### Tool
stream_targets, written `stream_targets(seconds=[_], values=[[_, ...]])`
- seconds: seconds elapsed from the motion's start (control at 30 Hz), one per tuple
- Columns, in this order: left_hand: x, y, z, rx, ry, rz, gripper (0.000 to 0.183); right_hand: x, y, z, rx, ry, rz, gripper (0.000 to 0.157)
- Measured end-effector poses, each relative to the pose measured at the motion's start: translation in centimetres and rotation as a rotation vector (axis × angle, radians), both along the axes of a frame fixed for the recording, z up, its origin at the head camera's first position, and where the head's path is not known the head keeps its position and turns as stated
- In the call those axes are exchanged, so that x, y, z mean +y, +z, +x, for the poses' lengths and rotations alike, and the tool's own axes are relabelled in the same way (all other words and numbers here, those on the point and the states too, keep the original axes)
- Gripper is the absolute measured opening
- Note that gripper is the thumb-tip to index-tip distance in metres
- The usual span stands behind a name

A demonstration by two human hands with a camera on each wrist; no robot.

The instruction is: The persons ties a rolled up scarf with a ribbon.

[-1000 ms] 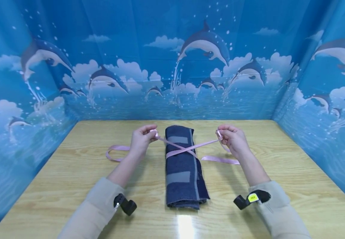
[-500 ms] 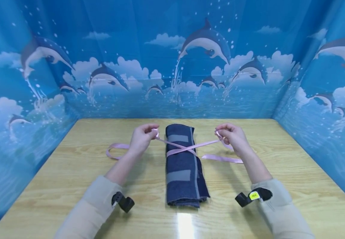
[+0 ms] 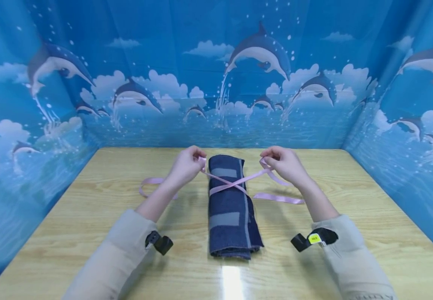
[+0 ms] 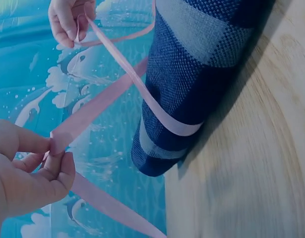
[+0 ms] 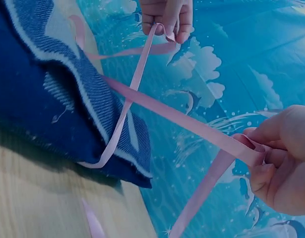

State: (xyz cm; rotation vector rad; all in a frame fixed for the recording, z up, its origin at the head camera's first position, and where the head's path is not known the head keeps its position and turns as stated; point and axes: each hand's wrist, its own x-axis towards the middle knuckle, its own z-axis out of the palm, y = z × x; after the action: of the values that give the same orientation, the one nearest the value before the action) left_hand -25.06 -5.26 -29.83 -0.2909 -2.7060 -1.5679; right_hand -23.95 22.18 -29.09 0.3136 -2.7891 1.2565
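A rolled dark blue cloth [image 3: 227, 239] with grey-blue stripes lies lengthwise on the wooden table. Round it passes a pink ribbon [image 3: 252, 177], whose two sides cross over the top of the roll. My left hand [image 3: 185, 167] pinches one side of the ribbon between thumb and fingers, just left of the roll's far end. On the other side, my right hand [image 3: 285, 166] pinches the opposite length, its spare tail hanging below. Both ribbon lengths run taut to the crossing in the right wrist view, where the right hand [image 5: 286, 158] has the ribbon folded at its fingertips.
A loose ribbon loop [image 3: 150, 180] rests on the table left of the roll, partly behind the left forearm. To the right lies a flat ribbon end [image 3: 278, 198]. Blue dolphin-print curtains [image 3: 171, 125] enclose the table [image 3: 70, 233] at the back and sides.
Both hands have come inward, nearer the roll, and slightly up in the view, each still pinching its ribbon length. The roll stays put, and the ribbon's crossing lies over it as before.
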Motion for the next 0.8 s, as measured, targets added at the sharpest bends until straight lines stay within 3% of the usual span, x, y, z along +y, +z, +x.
stream_targets(seconds=[0.2, 0.33, 0.57, 0.8], values=[[1.0, 0.5, 0.0, 0.130, 0.007, -0.183, 0.027, -0.5, 0.5, -0.1, 0.012, 0.011, 0.020, 0.021], [1.2, 0.7, 0.0, 0.192, -0.007, -0.248, 0.037, -0.6, 0.6, -0.2, 0.028, 0.019, 0.037, 0.021], [1.3, 1.0, 0.2, 0.263, -0.055, -0.259, 0.035, -1.1, 1.1, -0.4, 0.058, 0.041, 0.040, 0.021], [1.7, 0.9, 0.0, 0.348, -0.065, -0.203, 0.025, -1.6, 1.4, -0.5, 0.075, 0.054, 0.026, 0.021]])
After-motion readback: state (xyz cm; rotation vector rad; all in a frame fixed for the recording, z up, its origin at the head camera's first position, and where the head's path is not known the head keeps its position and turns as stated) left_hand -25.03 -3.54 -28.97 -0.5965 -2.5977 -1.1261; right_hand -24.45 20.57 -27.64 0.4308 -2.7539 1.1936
